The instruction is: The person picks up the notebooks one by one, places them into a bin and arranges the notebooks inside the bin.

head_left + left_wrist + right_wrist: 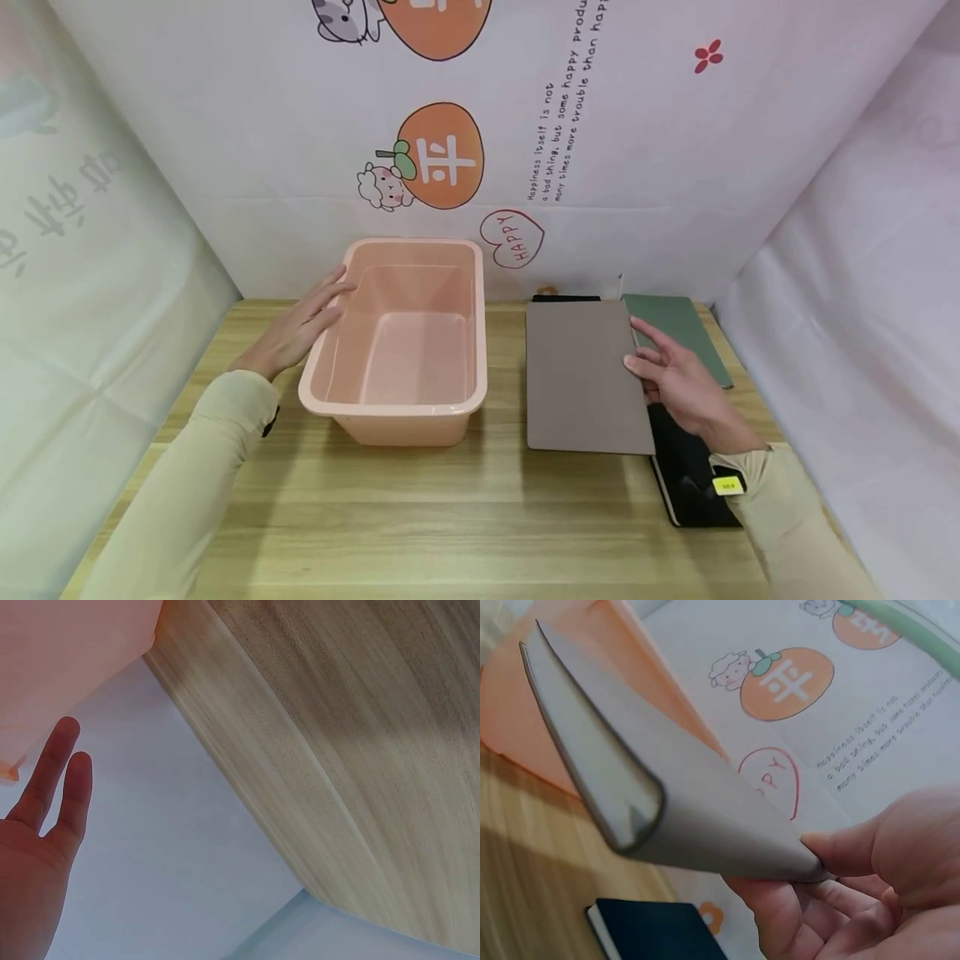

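Observation:
A grey-brown notebook (pixel 585 379) is pinched at its right edge by my right hand (pixel 678 379), thumb on top and fingers beneath. In the right wrist view the notebook (pixel 697 817) is raised off the table, its page edges showing. My left hand (pixel 296 325) rests against the left rim of a pink plastic basin (pixel 393 410), fingers fairly straight. The left wrist view shows two extended fingers of the left hand (pixel 37 855) beside the basin wall (pixel 75 652). Inside, the basin holds nothing visible.
A green notebook (pixel 678 329) lies at the back right. A black notebook (pixel 693 492) lies partly under my right wrist, and another dark item (pixel 566 297) shows behind the held notebook. White printed cloth (pixel 637 150) walls the wooden table (pixel 420 525) at the back and sides.

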`<state>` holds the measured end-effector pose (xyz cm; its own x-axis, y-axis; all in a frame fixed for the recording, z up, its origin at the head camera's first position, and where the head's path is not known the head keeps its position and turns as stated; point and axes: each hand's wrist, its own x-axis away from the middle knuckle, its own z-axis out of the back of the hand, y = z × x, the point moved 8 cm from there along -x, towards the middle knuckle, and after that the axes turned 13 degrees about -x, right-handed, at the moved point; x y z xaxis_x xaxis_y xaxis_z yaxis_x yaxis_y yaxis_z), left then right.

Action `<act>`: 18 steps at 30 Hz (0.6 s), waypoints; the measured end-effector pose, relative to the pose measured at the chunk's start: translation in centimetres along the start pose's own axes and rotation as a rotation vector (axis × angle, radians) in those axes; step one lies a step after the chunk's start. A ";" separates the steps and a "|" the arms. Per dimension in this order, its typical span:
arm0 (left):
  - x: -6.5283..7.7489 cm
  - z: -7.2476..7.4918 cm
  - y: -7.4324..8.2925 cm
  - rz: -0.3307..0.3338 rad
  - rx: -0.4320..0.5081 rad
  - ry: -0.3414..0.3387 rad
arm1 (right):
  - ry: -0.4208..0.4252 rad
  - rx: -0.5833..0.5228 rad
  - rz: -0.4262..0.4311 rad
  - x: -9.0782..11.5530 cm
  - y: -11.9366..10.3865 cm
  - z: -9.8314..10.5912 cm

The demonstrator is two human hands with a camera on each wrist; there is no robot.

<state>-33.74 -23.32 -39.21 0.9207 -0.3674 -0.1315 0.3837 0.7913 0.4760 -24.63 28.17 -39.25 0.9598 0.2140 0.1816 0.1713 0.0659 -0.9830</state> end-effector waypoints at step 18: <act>0.2 0.1 0.1 0.009 0.014 -0.014 | -0.049 -0.054 0.015 -1.1 -4.3 -1.4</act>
<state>-33.58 -23.37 -39.10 0.9230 -0.3671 -0.1155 0.3745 0.7877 0.4891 -26.10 26.33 -35.29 0.9507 0.2617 0.1665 0.1698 0.0103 -0.9854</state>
